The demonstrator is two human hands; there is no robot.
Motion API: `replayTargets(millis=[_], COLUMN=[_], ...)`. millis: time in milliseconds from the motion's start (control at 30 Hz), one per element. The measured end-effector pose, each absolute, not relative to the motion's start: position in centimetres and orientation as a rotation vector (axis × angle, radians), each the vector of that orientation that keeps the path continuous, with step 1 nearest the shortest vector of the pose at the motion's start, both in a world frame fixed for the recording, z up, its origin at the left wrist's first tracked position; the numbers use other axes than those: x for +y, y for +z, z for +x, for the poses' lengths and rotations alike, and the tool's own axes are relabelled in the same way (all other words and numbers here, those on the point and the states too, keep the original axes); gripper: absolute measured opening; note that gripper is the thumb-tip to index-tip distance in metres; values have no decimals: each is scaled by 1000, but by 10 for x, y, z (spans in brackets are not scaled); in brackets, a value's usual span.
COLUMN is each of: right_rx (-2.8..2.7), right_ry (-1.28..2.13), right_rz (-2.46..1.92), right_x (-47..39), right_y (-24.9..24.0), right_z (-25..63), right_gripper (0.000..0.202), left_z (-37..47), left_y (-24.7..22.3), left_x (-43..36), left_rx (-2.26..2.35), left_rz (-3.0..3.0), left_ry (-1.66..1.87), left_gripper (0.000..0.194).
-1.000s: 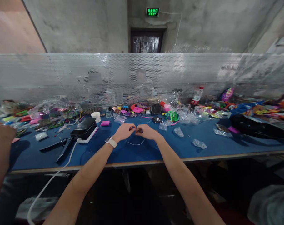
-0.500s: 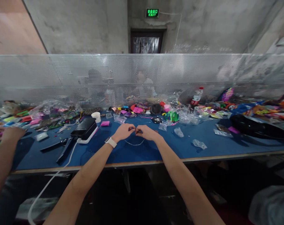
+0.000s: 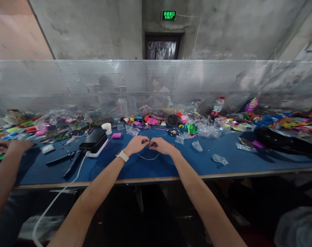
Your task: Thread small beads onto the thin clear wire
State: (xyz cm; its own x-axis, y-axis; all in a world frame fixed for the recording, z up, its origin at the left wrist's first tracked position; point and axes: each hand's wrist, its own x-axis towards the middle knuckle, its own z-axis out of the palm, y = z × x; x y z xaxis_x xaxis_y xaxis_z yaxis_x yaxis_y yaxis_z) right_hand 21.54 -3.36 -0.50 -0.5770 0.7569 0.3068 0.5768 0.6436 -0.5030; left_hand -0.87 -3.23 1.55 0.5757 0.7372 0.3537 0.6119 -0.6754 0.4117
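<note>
My left hand (image 3: 136, 144) and my right hand (image 3: 162, 145) meet fingertip to fingertip above the blue table (image 3: 150, 168). Both are closed in a pinch on a thin pale cord (image 3: 148, 159), which hangs in a shallow loop below them. Its ends disappear between my fingers, and any small part held there is hidden. On my left wrist is a white-banded watch (image 3: 122, 156). A small pink packet (image 3: 116, 136) lies beyond my left hand, and a round black piece with white marks (image 3: 173, 132) beyond my right.
Left of me are a black device (image 3: 94, 140) with a white cable, black pliers-like handles (image 3: 72, 164) and a white cup (image 3: 106, 128). Another person's hand (image 3: 18, 146) works at far left. Clear bags (image 3: 219, 159), a bottle (image 3: 217, 107) and a black pouch (image 3: 281, 142) lie right.
My hands keep their pinch with the cord loop beneath, almost unmoved. The view has shifted slightly. At the left, the other person's hand has moved a little to the right.
</note>
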Motion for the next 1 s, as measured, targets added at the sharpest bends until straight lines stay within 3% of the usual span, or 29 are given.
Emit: replayTargets(millis=[1000], right_rx=[-2445], right_ry=[248], right_rz=[-1056], right_x=[-34], right_y=[-4], right_z=[214], right_gripper=[14], left_z=[-12], left_y=[10], left_x=[-25], left_rx=[1007], left_rz=[2496], left_ry=[819], left_gripper=[19])
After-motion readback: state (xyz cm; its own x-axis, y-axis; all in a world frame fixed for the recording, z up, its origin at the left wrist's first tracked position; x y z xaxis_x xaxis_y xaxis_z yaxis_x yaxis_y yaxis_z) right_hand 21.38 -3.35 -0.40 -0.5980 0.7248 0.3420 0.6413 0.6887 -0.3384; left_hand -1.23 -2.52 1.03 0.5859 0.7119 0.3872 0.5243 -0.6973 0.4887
